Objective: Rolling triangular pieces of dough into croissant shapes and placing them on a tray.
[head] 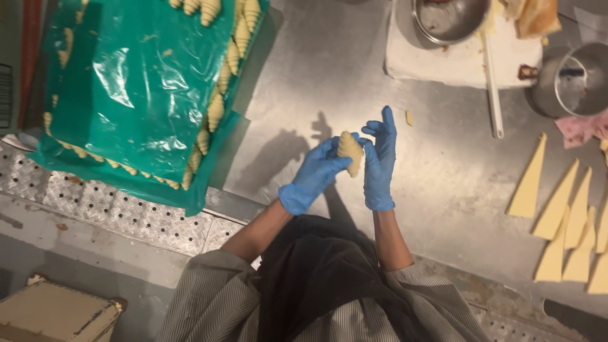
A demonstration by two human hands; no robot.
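Both arms up from near edge, forearms bare, striped sleeves pushed to elbows. Left hand (315, 172) in blue glove, fingers curled inward toward the right, palm cupped. Right hand (380, 161) also blue-gloved, held upright just beside it, index finger pointing far, other fingers bent toward the left hand. Fingertips of both meet at centre, wrists apart.

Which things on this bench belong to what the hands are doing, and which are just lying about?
In hand:
left hand and right hand, holding the rolled dough piece
dough triangles
tray of rolled pieces under green plastic

Lying about:
metal bowl
metal pot
pink cloth
white utensil handle
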